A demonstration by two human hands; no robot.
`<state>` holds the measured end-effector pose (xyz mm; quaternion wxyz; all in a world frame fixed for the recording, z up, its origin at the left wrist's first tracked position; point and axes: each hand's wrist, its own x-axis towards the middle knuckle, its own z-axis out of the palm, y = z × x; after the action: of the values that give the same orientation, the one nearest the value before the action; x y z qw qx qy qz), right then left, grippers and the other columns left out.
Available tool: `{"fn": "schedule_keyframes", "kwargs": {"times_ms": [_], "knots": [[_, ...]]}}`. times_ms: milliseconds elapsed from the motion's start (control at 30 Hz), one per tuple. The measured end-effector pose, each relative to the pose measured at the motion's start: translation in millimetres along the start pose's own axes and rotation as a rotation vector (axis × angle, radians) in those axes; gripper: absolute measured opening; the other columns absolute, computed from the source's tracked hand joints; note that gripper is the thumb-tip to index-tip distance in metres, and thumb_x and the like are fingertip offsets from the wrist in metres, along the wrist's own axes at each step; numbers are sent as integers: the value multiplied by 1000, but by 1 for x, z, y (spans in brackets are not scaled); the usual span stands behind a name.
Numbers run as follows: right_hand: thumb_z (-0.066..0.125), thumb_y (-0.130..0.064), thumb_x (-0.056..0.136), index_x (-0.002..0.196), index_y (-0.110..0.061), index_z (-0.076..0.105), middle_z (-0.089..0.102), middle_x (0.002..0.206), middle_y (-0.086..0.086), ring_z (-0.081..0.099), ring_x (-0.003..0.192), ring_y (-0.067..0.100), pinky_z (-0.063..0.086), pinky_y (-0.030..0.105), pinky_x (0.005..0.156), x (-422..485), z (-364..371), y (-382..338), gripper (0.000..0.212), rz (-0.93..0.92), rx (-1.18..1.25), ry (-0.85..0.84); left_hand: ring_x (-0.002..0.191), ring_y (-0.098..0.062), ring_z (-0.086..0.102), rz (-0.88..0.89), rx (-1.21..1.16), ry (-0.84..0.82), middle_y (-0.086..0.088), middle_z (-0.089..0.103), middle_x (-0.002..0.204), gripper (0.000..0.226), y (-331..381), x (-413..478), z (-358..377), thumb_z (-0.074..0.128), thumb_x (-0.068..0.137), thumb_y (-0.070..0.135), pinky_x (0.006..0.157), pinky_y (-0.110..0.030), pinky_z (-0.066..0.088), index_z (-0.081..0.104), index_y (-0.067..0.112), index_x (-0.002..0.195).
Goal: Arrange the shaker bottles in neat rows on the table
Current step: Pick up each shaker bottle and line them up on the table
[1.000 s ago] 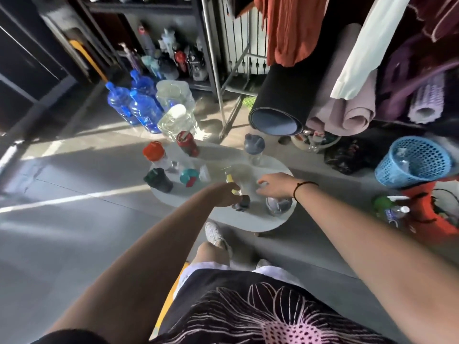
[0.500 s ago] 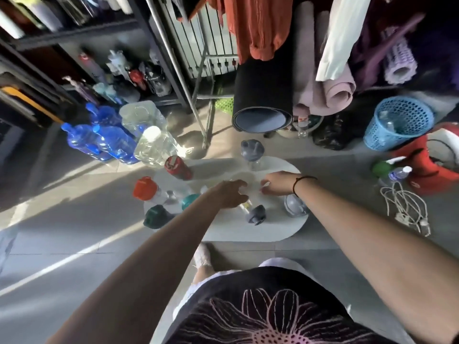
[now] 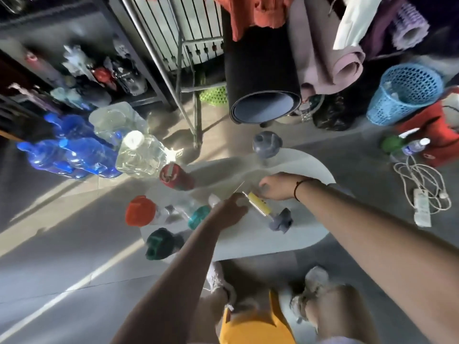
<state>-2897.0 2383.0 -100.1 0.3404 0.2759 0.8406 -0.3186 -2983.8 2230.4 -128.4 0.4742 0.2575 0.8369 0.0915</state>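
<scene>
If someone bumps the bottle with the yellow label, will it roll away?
Probably a little. The yellow-label bottle appears to lie on its side on the table, so its round body could roll. Its chunky grey lid would likely make it curve, not go straight. It looks clear and empty, so probably light.

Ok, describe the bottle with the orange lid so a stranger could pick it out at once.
Start at the white oval table low on the grey floor, then go to its left end, where several bottles cluster. The orange-lidded bottle is at the outer left edge, clear-bodied, just beyond the dark green-lidded bottle. Its wide, bright orange cap is the only one of that colour there; the dark red bottle farther back is duller.
</scene>
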Motion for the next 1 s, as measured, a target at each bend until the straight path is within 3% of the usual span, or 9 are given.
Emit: {"fn": "schedule_keyframes", "kwargs": {"times_ms": [100,200,267,300,400,633,733,867,1000], "knots": [[45,-39,93,79,-15,51,52,79,6,50,80,27,36,32,63,22,2,10,28,-19,8,33,106,-31,62,55,-52,28,-9,60,121,46,7,31,15,54,95,27,87,-27,47,46,27,140],[43,-35,97,123,-9,57,58,124,15,55,114,31,42,35,89,49,5,26,40,-7,36,58,93,-19,58,102,-119,35,-7,57,130,48,10,70,23,54,96,25,86,-24,50,43,22,142],[43,-40,97,138,-18,49,51,141,8,49,126,27,40,34,98,63,11,33,47,-18,80,136,112,-20,57,113,-137,104,-5,54,138,49,11,93,25,49,97,32,100,-29,44,42,24,145],[43,-43,96,140,-22,47,50,143,5,49,128,26,40,35,101,69,16,35,49,-32,115,203,114,-21,58,116,-159,154,-3,58,135,47,11,102,26,49,97,33,98,-30,45,43,27,143],[40,-47,96,137,-30,46,53,139,-4,50,126,21,41,36,97,87,45,45,45,-90,213,447,88,-15,62,184,-238,336,5,67,122,38,2,128,38,52,95,33,68,-20,46,52,35,134],[35,-57,94,130,-44,42,54,130,-21,51,117,11,36,30,79,122,119,73,38,-91,279,628,87,-7,68,312,-286,511,11,73,96,23,-36,178,89,53,88,38,78,-27,50,63,46,107],[36,-57,94,131,-46,40,53,129,-24,51,117,5,39,28,82,126,140,78,39,-86,321,649,77,11,65,359,-303,521,21,71,84,14,-52,176,108,51,84,46,70,-10,47,58,56,91],[40,-56,94,130,-45,43,55,128,-25,52,118,5,44,29,90,116,149,79,38,-55,399,603,80,15,63,383,-229,514,26,69,87,24,-65,165,116,59,89,30,65,4,39,61,49,104],[42,-53,94,132,-42,46,54,132,-19,51,121,10,38,28,85,102,153,74,40,-33,363,633,98,-5,63,467,-209,487,15,65,115,33,-60,151,118,60,89,31,75,-13,41,59,42,121]]}}
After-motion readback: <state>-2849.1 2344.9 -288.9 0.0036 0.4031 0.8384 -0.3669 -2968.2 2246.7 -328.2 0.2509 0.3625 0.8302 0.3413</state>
